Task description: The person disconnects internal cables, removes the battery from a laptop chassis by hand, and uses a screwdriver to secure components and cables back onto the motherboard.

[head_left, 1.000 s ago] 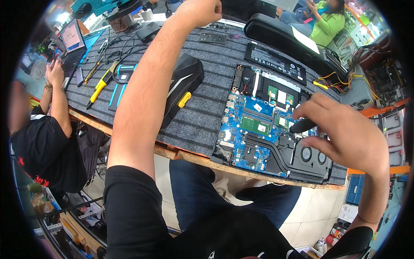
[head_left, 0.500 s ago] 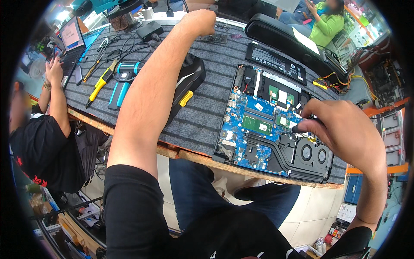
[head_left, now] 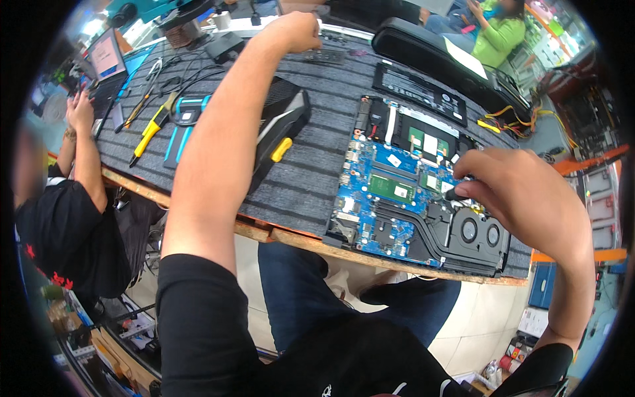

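Observation:
An opened laptop base [head_left: 390, 218] lies on the grey striped mat, its blue circuit board, green memory module [head_left: 391, 188], heat pipes and twin fans [head_left: 479, 230] exposed. Over its right half, my right hand [head_left: 522, 192] is closed on a slim dark tool [head_left: 454, 194], whose thin tip points at the board beside the fan housing; the tool's kind is unclear. My left arm stretches to the back of the bench. There, my left hand [head_left: 299, 32] is closed, fingers curled, near small dark parts and a dark strip [head_left: 324, 57]. Anything inside that hand is hidden.
Behind the laptop lie a removed battery [head_left: 421, 94] and a long black case [head_left: 436, 59]. Left of my arm are a yellow utility knife [head_left: 151, 135], a blue-black tool [head_left: 177, 142] and cables. A co-worker [head_left: 73, 231] sits at left beside another laptop [head_left: 109, 59].
My left hand has moved slightly left at the back of the bench. My right hand stays over the board with the dark tool, and the whole view has shifted a little.

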